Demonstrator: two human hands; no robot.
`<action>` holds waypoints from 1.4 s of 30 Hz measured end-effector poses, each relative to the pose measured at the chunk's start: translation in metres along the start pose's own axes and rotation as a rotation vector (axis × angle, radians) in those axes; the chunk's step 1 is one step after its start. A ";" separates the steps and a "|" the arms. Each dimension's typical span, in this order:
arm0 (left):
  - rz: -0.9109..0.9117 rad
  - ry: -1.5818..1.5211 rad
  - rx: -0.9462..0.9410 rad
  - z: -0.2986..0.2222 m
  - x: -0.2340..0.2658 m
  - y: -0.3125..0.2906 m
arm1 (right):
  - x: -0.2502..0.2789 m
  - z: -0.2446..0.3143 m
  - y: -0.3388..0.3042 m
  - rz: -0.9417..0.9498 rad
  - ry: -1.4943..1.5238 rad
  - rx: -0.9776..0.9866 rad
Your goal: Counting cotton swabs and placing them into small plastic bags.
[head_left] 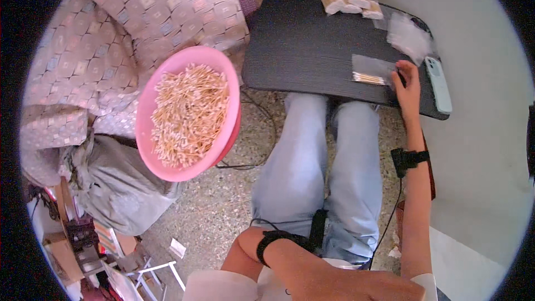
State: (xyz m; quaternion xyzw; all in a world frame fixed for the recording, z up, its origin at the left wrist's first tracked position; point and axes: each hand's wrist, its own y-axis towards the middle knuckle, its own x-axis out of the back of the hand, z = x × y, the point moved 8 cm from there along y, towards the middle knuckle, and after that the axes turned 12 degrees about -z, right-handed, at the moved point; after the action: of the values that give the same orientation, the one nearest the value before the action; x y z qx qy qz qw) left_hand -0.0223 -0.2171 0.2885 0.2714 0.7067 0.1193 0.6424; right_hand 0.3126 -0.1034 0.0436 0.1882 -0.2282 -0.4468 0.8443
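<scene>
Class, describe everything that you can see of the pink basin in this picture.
The pink basin looks like smooth plastic, with a rounded rim. It is heaped with loose, white-tipped cotton swabs. It sits open side up, left of the person's legs and the black table; something red shows beneath its right side. Nobody touches it.

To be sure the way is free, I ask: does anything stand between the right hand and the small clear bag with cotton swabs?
Nothing visible does: the right hand is at the right end of the clear bag on the black table. The phone lies to the hand's right.
</scene>
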 end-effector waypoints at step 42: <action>0.083 0.597 -0.165 0.019 0.014 -0.004 | 0.000 -0.002 0.002 0.008 0.025 0.023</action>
State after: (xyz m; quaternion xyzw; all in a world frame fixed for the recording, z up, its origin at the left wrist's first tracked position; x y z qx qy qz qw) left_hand -0.0050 -0.2163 0.2713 0.2002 0.8402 0.2767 0.4211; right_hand 0.3148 -0.1020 0.0423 0.2025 -0.2237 -0.4382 0.8467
